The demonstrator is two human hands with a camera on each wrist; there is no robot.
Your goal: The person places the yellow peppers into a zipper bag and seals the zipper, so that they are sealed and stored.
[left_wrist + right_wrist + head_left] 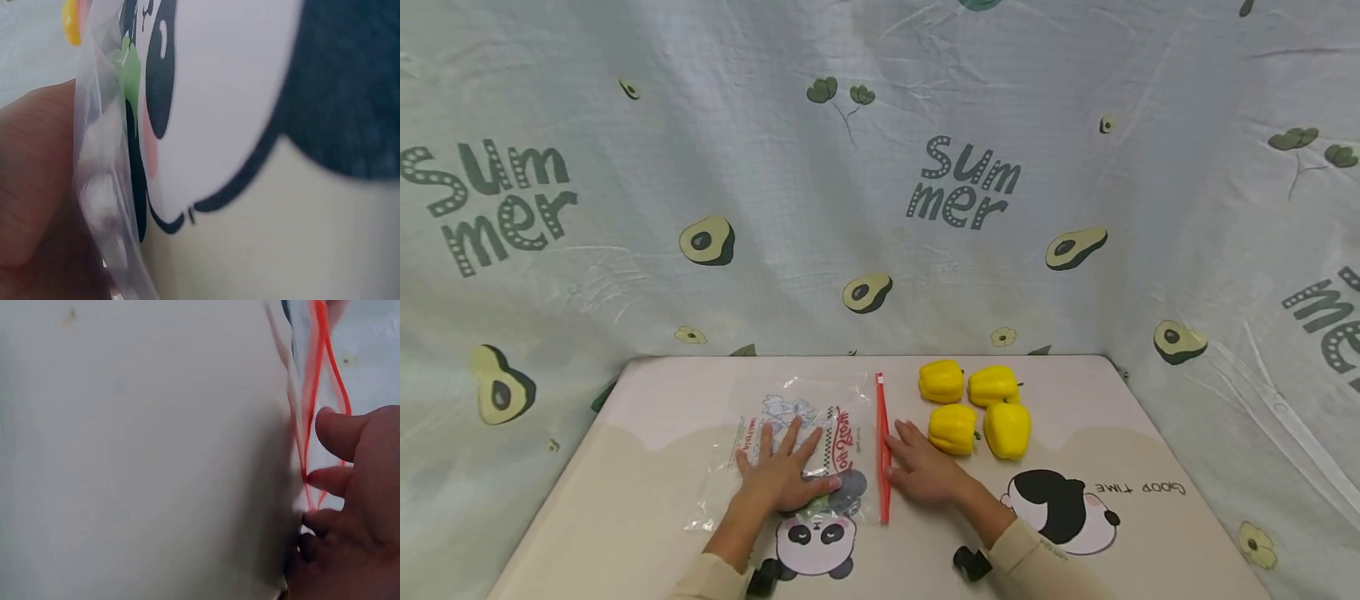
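Note:
A clear zip bag point(861, 429) with red and blue print lies on the table, its red zip edge point(883, 500) toward the right. My left hand point(777, 479) rests on the bag with fingers spread. Clear plastic point(103, 156) stands up beside that hand in the left wrist view. At the red edge is my right hand point(928, 471), thumb and fingertips touching or close to it. In the right wrist view the two red strips point(315, 369) show a gap between them, and the thumb stands apart from the fingers. Several yellow bell peppers point(942, 381) sit beyond the right hand.
The table point(625, 467) carries a panda print point(816, 546) and a black-and-white dog print point(1060, 512). A curtain point(790, 183) with avocado prints hangs behind the table and along its sides. Small black devices are at both wrists.

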